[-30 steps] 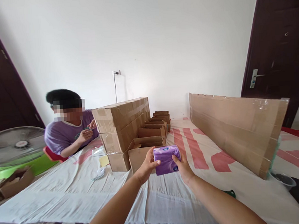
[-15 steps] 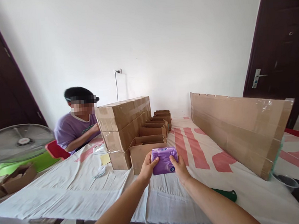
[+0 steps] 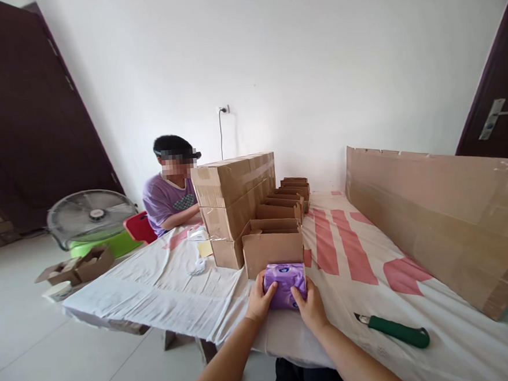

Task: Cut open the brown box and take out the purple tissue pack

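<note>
A purple plastic-wrapped pack [image 3: 285,284], perhaps tissues, is held between my two hands over the near part of the table. My left hand [image 3: 260,299] grips its left edge, thumb on the front. On the right edge, my right hand [image 3: 309,302] holds it the same way. Just behind the pack stands an open cardboard box [image 3: 267,253], the nearest in a row of open boxes [image 3: 279,209] running toward the wall. To the right of my right forearm lies a green-handled utility knife [image 3: 396,330], its blade end pointing left.
Stacked taped cartons [image 3: 232,200] form a wall left of the open boxes. A long cardboard panel [image 3: 433,213] stands at the right. Another person [image 3: 170,196] sits beyond the cartons. A fan [image 3: 93,216] and small boxes [image 3: 79,269] are on the left. A cloth [image 3: 157,296] covers the table.
My view has turned left, so the surroundings sit further right. The pack, still in both hands, appears slightly lower and shows more of its top. The whole knife is now visible.
</note>
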`<action>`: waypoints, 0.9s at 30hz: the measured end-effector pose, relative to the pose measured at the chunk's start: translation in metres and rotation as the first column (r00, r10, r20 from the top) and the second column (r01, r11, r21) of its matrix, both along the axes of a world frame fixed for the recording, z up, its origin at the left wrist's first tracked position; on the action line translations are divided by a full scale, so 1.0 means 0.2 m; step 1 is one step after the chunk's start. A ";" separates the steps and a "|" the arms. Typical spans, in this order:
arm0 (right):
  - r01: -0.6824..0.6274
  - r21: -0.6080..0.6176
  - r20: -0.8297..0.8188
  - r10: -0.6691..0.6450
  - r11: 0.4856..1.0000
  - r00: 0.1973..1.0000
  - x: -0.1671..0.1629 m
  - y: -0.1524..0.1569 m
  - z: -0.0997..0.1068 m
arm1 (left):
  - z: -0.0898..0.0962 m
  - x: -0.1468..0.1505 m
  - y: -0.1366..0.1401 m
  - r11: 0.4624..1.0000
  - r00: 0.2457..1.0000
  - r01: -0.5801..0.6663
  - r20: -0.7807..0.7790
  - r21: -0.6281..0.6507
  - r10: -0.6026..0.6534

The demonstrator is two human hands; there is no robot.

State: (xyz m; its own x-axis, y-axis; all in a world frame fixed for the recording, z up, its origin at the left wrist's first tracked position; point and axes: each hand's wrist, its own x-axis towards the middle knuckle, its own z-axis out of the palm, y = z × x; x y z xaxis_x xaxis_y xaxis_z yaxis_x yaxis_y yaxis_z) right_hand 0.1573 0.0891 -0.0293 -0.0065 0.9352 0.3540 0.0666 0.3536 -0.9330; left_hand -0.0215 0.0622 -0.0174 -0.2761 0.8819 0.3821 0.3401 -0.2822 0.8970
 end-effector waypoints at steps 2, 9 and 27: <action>0.043 0.070 0.059 -0.048 0.997 0.997 0.00 -0.01 -0.04 | -0.01 -0.01 0.00 1.000 1.000 0.009 -0.023 -0.008 -0.010; 0.148 0.302 0.254 -0.229 0.942 0.940 0.00 0.00 -0.10 | -0.01 0.01 0.00 0.999 0.998 0.042 -0.053 0.003 -0.041; -0.126 0.187 0.316 0.062 0.974 0.947 -0.02 -0.06 -0.10 | -0.06 -0.10 0.04 0.919 0.922 -0.382 -0.112 -0.095 0.371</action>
State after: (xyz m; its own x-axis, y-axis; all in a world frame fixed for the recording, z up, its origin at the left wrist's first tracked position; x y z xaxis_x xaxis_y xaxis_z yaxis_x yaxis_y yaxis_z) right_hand 0.1536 0.0779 -0.0488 -0.2286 0.8341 0.5020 0.2950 0.5507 -0.7808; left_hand -0.0422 0.0698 -0.0297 -0.5654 0.7580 0.3251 0.4822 -0.0160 0.8759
